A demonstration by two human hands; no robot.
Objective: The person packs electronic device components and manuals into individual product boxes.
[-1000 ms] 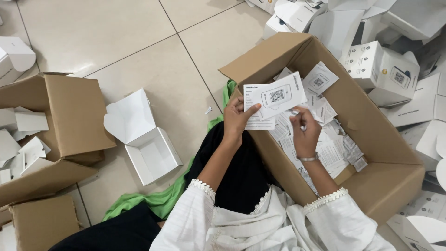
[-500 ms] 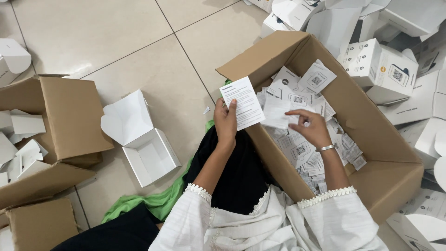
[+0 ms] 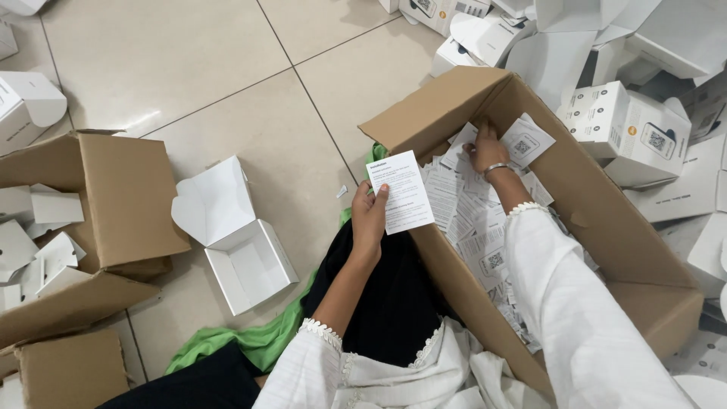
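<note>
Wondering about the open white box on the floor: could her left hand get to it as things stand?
Probably yes: the open white box lies on bare tile beside the left hand, nothing between, though that hand holds a leaflet.

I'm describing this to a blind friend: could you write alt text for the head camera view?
A seated person's left hand holds up a white printed leaflet, while the right hand reaches into a large cardboard box full of similar leaflets. An open, empty white carton lies on the tiled floor to the left, with more cartons piled behind the box.
</note>
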